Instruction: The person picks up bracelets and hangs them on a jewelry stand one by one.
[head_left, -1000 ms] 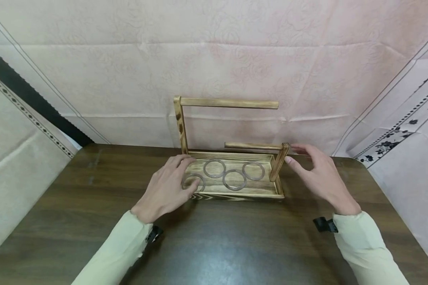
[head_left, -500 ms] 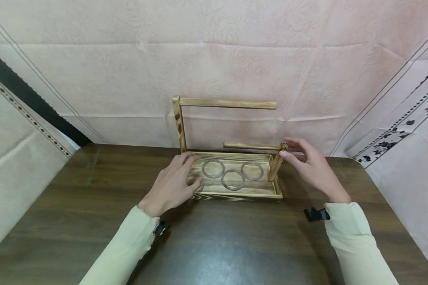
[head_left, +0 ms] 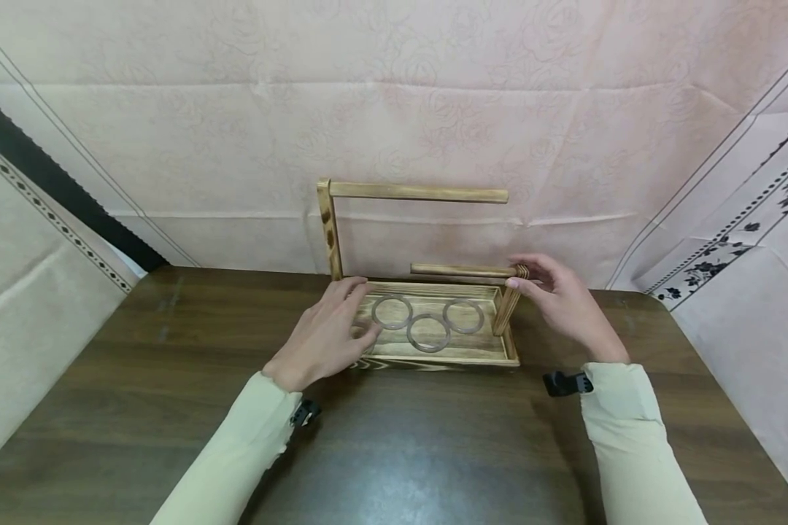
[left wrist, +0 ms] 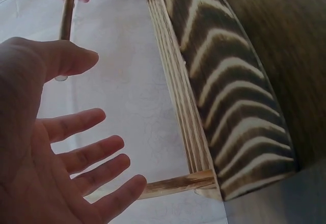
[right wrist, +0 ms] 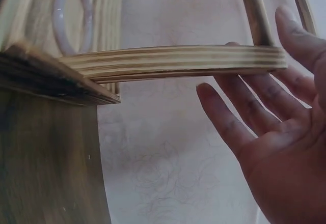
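A wooden bangle stand (head_left: 446, 362) has a shallow tray, a tall left post (head_left: 330, 233) with an upper bar (head_left: 420, 192), and a short right post (head_left: 506, 310) with a lower bar (head_left: 460, 270). Three pale bangles (head_left: 428, 316) lie in the tray; one pale lilac bangle (right wrist: 58, 18) shows in the right wrist view. My left hand (head_left: 325, 332) spreads over the tray's left end, covering what lies beneath. Around the top of the short post comes my right hand (head_left: 558, 302), thumb on the near side, loosely extended fingers behind it.
The stand is on a dark brown wooden table (head_left: 394, 437), near its back edge. Behind hangs a pale pink patterned cloth (head_left: 394, 109), with more cloth at both sides.
My right hand has moved left from beside the short post until its thumb and fingers straddle the post's top. My left hand has shifted slightly right, hiding the fourth bangle.
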`<state>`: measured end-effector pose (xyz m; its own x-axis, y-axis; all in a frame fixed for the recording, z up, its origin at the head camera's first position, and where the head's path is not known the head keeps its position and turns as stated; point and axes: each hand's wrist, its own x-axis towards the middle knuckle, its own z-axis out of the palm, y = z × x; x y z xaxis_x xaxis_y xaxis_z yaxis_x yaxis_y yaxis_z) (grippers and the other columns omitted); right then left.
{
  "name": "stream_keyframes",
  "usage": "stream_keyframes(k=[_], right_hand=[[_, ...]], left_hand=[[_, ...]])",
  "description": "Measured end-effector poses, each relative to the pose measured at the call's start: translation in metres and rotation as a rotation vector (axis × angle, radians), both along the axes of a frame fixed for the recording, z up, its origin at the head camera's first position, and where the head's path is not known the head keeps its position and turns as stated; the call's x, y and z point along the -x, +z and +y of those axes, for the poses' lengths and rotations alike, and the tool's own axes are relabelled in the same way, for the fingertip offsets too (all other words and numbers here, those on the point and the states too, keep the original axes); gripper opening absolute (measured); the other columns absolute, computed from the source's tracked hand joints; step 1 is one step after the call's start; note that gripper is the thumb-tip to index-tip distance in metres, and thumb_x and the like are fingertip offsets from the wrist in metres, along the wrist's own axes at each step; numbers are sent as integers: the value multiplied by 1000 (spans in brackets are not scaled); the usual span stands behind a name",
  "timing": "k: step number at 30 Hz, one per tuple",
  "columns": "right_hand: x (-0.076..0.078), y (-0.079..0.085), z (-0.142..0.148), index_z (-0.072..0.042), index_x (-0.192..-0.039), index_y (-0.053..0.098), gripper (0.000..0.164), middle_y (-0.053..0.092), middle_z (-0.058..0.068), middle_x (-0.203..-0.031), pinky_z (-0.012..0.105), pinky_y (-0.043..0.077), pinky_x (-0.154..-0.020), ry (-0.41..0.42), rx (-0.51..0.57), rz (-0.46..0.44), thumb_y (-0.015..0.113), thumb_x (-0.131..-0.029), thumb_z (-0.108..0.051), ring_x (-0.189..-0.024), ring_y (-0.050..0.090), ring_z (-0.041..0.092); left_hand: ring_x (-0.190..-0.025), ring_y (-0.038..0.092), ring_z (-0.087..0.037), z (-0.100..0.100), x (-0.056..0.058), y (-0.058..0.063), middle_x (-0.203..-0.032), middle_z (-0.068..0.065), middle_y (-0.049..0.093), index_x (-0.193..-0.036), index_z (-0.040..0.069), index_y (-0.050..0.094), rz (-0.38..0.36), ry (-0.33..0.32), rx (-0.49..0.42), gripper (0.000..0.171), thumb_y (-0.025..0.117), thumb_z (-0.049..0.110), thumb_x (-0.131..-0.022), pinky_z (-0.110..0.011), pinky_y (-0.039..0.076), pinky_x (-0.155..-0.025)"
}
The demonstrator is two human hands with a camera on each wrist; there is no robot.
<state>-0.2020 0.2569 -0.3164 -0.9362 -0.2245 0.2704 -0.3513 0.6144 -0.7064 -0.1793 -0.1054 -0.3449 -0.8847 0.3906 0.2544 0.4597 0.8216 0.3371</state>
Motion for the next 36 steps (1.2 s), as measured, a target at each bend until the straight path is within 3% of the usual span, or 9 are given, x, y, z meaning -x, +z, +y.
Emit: stream_keyframes(k=[3, 9, 11, 27, 36], right_hand=[[1, 0, 1, -2, -139, 57, 42, 64, 21, -135, 2, 41, -92, -19, 8, 2, 64, -102, -21, -122, 62, 23], [5, -5, 1, 0, -127, 65, 29, 72, 19, -116, 4, 47, -84, -13, 21, 30, 63, -102, -15, -96, 62, -10], [6, -7, 1, -1, -125, 66, 27, 73, 19, -113, 5, 47, -82, -14, 20, 29, 63, -102, -15, -93, 61, -13], [5, -13, -2, -1, -120, 68, 26, 74, 16, -107, 3, 46, -80, -78, -7, 81, 63, -101, -19, -90, 60, -13], [6, -15, 1, -1, -119, 69, 28, 74, 16, -107, 4, 45, -80, -99, -3, 80, 64, -101, -22, -89, 60, -12]], left_hand=[[-142, 43, -26, 1, 2, 0, -153, -8, 46, -148, 12, 49, 6, -12, -6, 57, 61, 34, -97, -50, 55, -100], [-141, 43, -24, 4, 4, -1, -152, -6, 47, -146, 14, 51, 0, -26, -22, 57, 66, 36, -96, -49, 54, -102], [-141, 43, -24, 5, 4, -2, -151, -5, 47, -146, 14, 51, -5, -32, -22, 57, 67, 37, -96, -48, 53, -103], [-141, 44, -26, 14, 9, -2, -150, -6, 50, -143, 12, 54, -1, -83, -39, 59, 73, 36, -93, -48, 46, -113], [-144, 41, -29, 28, 17, 0, -154, -10, 46, -148, 12, 51, -43, -148, 30, 61, 72, 36, -95, -52, 44, -114]])
